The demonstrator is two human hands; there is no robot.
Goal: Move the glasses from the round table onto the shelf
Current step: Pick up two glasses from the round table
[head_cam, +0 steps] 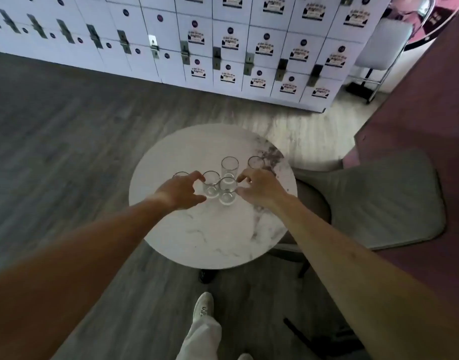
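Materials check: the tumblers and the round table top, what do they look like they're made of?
Tumblers: clear glass by the look, smooth and glossy; the table shows through the walls, and the rims and thick bases catch light. Clear plastic can't be ruled out.
Round table: white top with grey veining, matte to lightly polished. It reads as marble, though it could be a marble-look laminate or sintered stone.

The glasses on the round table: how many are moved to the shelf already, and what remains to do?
Nothing looks done: five glasses stand on the round table, and no shelf is in view. In hand: the left hand and right hand reach open around the two nearest glasses, neither closed on one. Left: grip, carry, and place all five.
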